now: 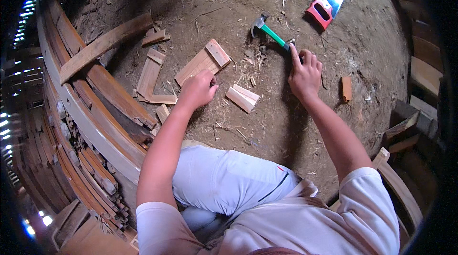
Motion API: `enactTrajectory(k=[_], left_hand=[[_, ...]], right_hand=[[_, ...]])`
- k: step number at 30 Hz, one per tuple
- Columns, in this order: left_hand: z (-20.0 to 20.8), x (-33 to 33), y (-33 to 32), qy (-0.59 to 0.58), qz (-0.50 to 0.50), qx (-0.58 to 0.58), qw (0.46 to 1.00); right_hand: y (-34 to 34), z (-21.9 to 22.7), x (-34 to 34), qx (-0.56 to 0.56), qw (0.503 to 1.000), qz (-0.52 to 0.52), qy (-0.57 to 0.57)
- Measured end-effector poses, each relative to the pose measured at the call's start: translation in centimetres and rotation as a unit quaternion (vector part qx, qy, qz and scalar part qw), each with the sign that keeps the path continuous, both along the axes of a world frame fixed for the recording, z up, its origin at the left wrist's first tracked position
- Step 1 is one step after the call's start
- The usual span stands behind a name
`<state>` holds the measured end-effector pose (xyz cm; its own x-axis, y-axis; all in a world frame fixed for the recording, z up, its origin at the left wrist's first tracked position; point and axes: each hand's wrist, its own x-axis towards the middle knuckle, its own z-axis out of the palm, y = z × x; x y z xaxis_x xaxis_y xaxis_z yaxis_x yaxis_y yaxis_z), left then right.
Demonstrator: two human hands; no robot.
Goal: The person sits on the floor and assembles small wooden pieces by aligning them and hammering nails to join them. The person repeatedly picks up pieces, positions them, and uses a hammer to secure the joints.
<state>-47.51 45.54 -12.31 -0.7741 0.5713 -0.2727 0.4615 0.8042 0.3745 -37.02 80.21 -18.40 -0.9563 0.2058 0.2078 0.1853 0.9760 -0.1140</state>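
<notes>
My right hand (306, 71) is on the dark end of a claw hammer (273, 35) with a green handle and metal head. Its forefinger stretches along the handle and the other fingers curl. The hammer's head points up and to the left, low over the dirt floor. My left hand (198, 89) is closed, thumb against the fingers; whatever it may hold is too small to make out. Just beyond it lies a flat wooden board (198, 62) with a short crosspiece (219, 53) across its far end. Between my hands rest small wood offcuts (243, 98).
A handsaw (330, 0) with a red handle lies at the far right. An orange-brown block (346, 89) sits right of my right hand. An angled wooden piece (150, 77) lies to the left. Long timbers (98, 83) are stacked along the left, more wood (426, 61) at the right.
</notes>
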Motion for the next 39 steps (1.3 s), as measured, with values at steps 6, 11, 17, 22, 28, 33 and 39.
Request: enactTrajectory(k=[6, 11, 17, 22, 28, 33, 39], left_hand=[[-0.8, 0.2, -0.4, 0.02, -0.05, -0.003, 0.999], [-1.3, 0.2, -0.2, 0.043, -0.063, -0.021, 0.997], [-1.0, -0.4, -0.2, 0.082, -0.103, -0.021, 0.991], [0.5, -2.3, 0.2, 0.072, 0.014, 0.064, 0.995], [4.9, -4.2, 4.9, 0.007, 0.091, 0.085, 0.992], [2.4, -4.0, 3.4, 0.055, 0.068, 0.169, 0.982], [-0.1, -4.4, 2.2, 0.103, 0.043, 0.189, 0.975]], right_hand=[[0.1, 0.1, 0.0, -0.003, 1.0, -0.001, -0.014], [0.1, -0.2, 0.0, -0.014, 1.0, -0.001, -0.007], [-0.1, 0.2, -0.1, -0.015, 1.0, -0.006, -0.008], [-0.1, 0.3, -0.2, -0.025, 1.0, -0.003, -0.013], [0.3, -0.2, 0.2, -0.007, 1.0, -0.008, -0.014], [-0.2, -0.2, -0.3, -0.008, 1.0, -0.009, -0.01], [-0.2, -0.2, -0.4, -0.003, 1.0, -0.011, -0.008]])
